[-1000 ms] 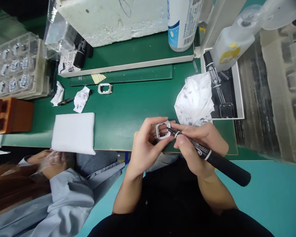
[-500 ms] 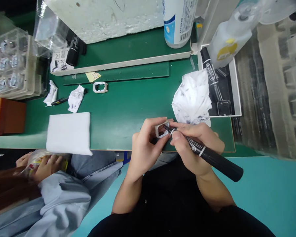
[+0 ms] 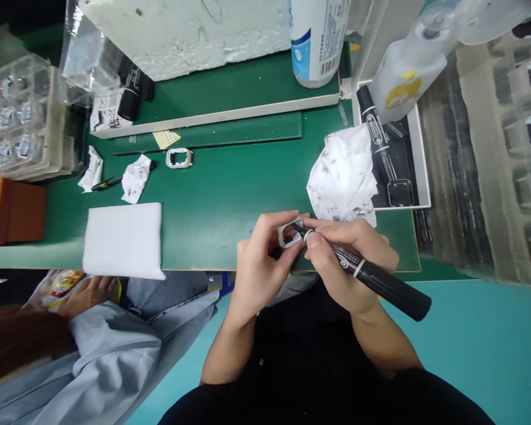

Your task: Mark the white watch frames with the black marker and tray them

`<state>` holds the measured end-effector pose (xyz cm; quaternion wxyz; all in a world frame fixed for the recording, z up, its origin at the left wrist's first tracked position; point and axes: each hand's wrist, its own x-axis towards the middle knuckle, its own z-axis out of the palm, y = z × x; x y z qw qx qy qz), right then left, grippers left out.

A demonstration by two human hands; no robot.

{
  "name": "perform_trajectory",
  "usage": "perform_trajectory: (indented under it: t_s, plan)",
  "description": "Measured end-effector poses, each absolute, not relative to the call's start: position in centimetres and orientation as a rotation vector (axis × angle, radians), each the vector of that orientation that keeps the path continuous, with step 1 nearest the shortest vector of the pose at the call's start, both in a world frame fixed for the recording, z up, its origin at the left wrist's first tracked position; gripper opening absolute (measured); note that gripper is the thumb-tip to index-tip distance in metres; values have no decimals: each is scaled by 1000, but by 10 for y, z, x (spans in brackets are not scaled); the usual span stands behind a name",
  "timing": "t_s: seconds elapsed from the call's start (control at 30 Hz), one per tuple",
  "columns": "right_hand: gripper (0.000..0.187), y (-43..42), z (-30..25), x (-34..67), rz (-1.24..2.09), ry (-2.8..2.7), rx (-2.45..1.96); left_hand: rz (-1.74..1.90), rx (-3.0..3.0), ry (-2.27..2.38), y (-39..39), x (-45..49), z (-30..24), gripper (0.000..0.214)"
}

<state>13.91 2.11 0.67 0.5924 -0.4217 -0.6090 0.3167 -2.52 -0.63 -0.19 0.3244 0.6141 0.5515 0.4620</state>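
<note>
Over the near edge of the green work mat (image 3: pixel 221 195), the left hand (image 3: pixel 261 260) has thumb and fingers pinched round a small white rectangular plastic frame (image 3: pixel 287 234), held up just above the mat's front edge. The right hand (image 3: pixel 345 260) has its fingers pressed together on a thick black marker pen (image 3: pixel 371 277), with the tip right on the frame's upper rim. White print runs along the marker's barrel (too small to read). At the top stands a white bottle with a blue label and barcode (image 3: pixel 316 35), its fine print unreadable, and the slip of paper with black handwriting (image 3: pixel 108 112) at the far left can't be made out either. Just beyond the hands is a crumpled white tissue smudged with black ink (image 3: pixel 343 177), touching a white tray (image 3: pixel 420 153) that holds a second black marker (image 3: pixel 376 136). A spare white frame (image 3: pixel 179 157) lies well apart on the mat, and a white foam pad (image 3: pixel 123 239) is at the left edge. Down left, a co-worker's hand (image 3: pixel 92 289) rests beside a colourful packet (image 3: pixel 55 286).
</note>
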Motion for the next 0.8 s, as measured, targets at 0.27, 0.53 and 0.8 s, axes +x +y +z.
perform_trajectory:
  t_s: [0.27,0.53,0.8]
  plan:
    - [13,22,8,140,711,-1428,-999,1194,1677,1459,-6,-25,-2,42]
    - [14,22,10,140,659,-1494,-971,1211,1754,1497,-7,-23,-3,42]
    - [15,23,12,141,588,-1548,-977,1217,1741,1515,-7,-24,-4,37]
